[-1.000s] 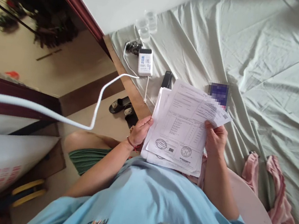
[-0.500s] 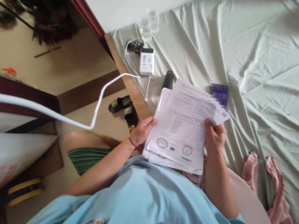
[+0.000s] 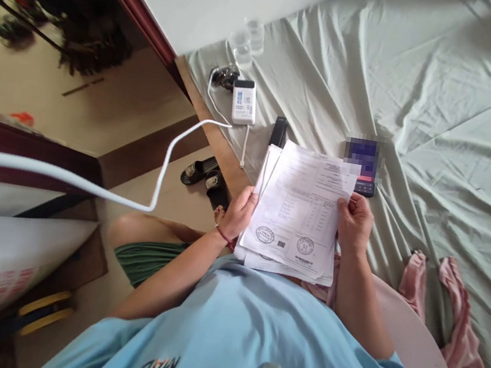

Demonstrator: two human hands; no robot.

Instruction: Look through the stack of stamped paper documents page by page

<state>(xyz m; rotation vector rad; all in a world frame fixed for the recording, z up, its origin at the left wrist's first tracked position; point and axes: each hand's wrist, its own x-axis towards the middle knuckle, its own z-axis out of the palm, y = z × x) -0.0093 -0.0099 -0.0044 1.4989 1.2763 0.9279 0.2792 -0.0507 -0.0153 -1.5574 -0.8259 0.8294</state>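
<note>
A stack of printed papers [image 3: 297,211] lies tilted over my lap, its top sheet bearing a table, two round or oval stamps and a small barcode. My left hand [image 3: 239,213] pinches the stack's left edge between thumb and fingers; a red cord circles that wrist. On the right edge, the thumb and fingers of my right hand [image 3: 356,221] close on the sheets. Just beyond the papers, a phone [image 3: 360,187] with a partly blurred-out screen rests on the pale sheet. A black stapler-like object [image 3: 278,132] sits behind the stack's upper left corner, partly covered.
A white power bank [image 3: 244,102] with cables stands near the edge of the bed sheet [image 3: 442,178]. Two clear cups [image 3: 246,44] are by the wall. A white cable [image 3: 164,165] crosses at left. Black slippers [image 3: 206,178] lie on the floor, and pink cloth [image 3: 459,336] at right.
The top sheet's upper right corner, lifted and folded over before, now lies flatter and more squared with the stack. More of the phone shows. My right hand has shifted slightly.
</note>
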